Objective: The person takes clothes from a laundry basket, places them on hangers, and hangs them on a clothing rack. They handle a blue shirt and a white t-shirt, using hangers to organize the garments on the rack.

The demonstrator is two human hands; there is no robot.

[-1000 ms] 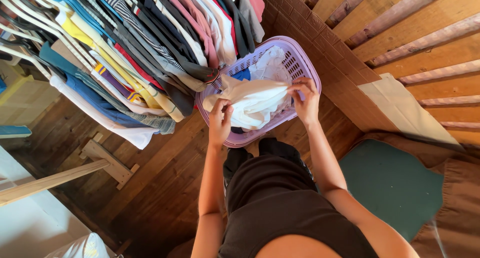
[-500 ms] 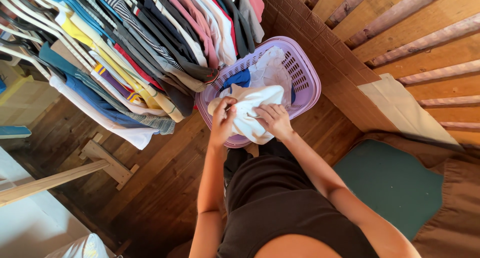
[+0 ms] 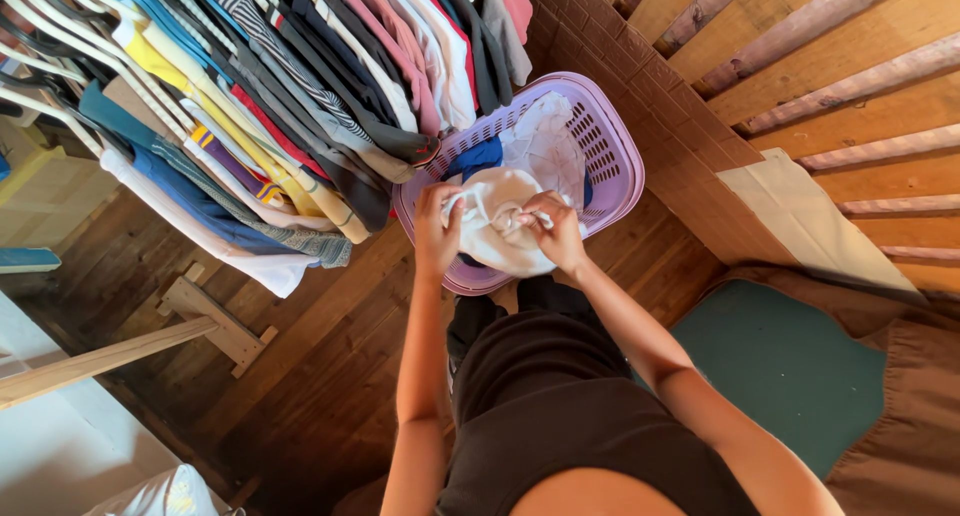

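Both of my hands are closed on one item: a cream-white cloth garment (image 3: pixel 497 226), bunched into a rounded bundle. My left hand (image 3: pixel 437 234) grips its left edge with fingers curled into the fabric; my right hand (image 3: pixel 553 229) pinches a fold at the bundle's upper right, thumb and fingertips pressed together on the cloth. Neither hand is spread.

Position of the garment: it hangs directly in front of me, above the near half of the lilac perforated plastic laundry basket (image 3: pixel 612 146). Its lower part overlaps the basket's near rim; whether it touches the rim cannot be told from this view.

Governing relation: the bundle lies between the two hands — its longer dimension runs roughly left to right, from one grip to the other. Both hands are already in contact, so neither is nearer. The grips sit close together, with most of the fabric sagging below and between them.

Inside the basket, beyond the held garment:
- a white crumpled cloth (image 3: pixel 545 141) against the far wall;
- a blue cloth (image 3: pixel 476 158) just left of it, partly covered.

Surroundings: a dense row of hung shirts in many colours (image 3: pixel 250 106) stands to the left, its nearest dark hems touching or overhanging the basket's left rim. The basket rests on the dark wooden plank floor (image 3: pixel 320 376), against a brown brick-pattern wall (image 3: pixel 660 116). A green cushion (image 3: pixel 790 366) lies at my right — well apart from the basket.
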